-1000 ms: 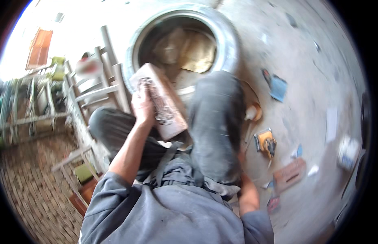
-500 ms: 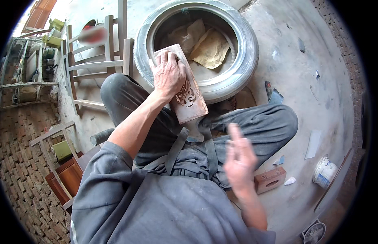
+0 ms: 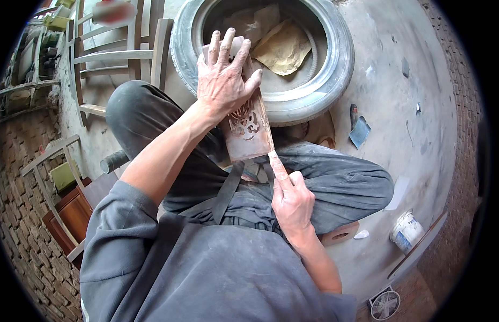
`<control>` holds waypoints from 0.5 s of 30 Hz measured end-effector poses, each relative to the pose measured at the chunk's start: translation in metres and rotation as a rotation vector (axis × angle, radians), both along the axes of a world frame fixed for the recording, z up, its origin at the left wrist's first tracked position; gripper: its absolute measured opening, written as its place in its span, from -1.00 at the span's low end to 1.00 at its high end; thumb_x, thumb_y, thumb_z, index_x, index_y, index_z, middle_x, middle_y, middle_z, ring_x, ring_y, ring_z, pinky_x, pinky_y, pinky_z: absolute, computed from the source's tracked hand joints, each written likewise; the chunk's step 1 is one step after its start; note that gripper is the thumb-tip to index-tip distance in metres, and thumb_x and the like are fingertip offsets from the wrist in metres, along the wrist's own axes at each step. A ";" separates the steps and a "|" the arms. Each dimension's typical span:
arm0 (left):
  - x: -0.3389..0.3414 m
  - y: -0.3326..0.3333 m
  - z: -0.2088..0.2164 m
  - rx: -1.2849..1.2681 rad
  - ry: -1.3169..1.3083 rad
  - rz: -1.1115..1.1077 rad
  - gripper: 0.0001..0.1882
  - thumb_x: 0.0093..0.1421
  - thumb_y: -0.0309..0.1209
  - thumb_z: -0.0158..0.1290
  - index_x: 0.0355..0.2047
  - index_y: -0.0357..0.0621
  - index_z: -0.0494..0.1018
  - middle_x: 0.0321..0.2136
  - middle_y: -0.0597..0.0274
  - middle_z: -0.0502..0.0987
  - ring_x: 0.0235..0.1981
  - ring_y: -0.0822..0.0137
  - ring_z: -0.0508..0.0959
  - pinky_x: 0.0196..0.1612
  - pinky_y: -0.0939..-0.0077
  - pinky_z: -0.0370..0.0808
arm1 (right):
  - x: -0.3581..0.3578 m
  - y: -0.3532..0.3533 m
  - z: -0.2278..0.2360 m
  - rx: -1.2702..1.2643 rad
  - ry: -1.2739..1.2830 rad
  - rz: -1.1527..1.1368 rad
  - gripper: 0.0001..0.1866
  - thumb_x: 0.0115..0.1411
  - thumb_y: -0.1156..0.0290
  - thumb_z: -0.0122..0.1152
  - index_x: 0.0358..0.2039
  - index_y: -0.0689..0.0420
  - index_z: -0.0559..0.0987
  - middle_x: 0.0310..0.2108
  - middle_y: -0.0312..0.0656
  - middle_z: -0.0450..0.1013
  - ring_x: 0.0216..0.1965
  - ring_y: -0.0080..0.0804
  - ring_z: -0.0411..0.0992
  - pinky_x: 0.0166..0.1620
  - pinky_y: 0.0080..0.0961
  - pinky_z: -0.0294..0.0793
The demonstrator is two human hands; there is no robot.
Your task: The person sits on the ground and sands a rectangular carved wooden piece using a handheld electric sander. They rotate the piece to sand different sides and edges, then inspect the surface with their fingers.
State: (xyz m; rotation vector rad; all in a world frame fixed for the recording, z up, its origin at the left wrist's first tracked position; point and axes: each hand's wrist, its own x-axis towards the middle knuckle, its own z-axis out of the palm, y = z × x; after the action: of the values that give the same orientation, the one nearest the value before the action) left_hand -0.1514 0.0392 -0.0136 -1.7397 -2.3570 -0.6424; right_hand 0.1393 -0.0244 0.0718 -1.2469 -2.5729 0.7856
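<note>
A dusty reddish-brown wooden box-like piece with pierced openwork carving (image 3: 248, 147) stretches from the tyre's near rim down toward my lap. Spread across its upper part is my left hand (image 3: 223, 88), palm down, fingers and thumb apart. My right hand (image 3: 293, 201) is at the piece's lower right corner. Its index finger points out and touches the edge there, while the other fingers curl in. Whether something small is inside those curled fingers is hidden. Pale dust coats both hands.
A big tyre (image 3: 308, 110) lies ahead, with crumpled brown paper (image 3: 282, 48) inside. Wooden chair frames (image 3: 112, 55) stand at left. On the right are a blue scrap (image 3: 360, 132), a white tub (image 3: 407, 232) and a small fan (image 3: 385, 305). Another wooden block (image 3: 340, 234) sits beside my right knee.
My right hand has come up and left from beside my thigh to the carved piece's corner. The fingers of my left hand have spread apart. The view has shifted slightly.
</note>
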 end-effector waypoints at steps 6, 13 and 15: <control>0.003 0.001 0.005 -0.142 -0.052 0.038 -0.24 0.31 0.11 0.15 0.46 0.18 0.39 0.48 0.03 0.29 0.53 -0.10 0.20 0.25 -0.19 0.44 | 0.004 0.001 -0.014 0.000 0.014 -0.007 -0.30 0.25 0.50 0.41 0.38 -0.32 0.56 -0.48 -0.27 0.25 -0.63 -0.27 0.38 -0.53 -0.21 0.48; 0.000 0.000 -0.003 -0.057 -0.057 0.010 -0.26 0.26 0.10 0.15 0.40 0.11 0.46 0.45 -0.08 0.31 0.51 -0.16 0.22 0.14 -0.25 0.49 | 0.000 0.000 -0.019 0.018 0.036 -0.009 -0.30 0.23 0.50 0.42 0.38 -0.29 0.57 -0.49 -0.27 0.25 -0.64 -0.27 0.38 -0.53 -0.21 0.48; 0.000 -0.001 -0.004 -0.065 -0.046 0.016 -0.26 0.26 0.09 0.15 0.39 0.10 0.46 0.45 -0.08 0.31 0.51 -0.16 0.21 0.15 -0.25 0.49 | -0.003 0.001 -0.023 0.041 0.025 -0.006 -0.29 0.23 0.51 0.41 0.39 -0.30 0.56 -0.49 -0.26 0.24 -0.64 -0.26 0.39 -0.54 -0.20 0.48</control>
State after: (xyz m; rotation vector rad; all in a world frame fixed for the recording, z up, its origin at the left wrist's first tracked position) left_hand -0.1511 0.0383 -0.0171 -1.7488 -2.4461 -0.6174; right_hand 0.1361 -0.0234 0.0491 -1.2241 -2.5510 0.7388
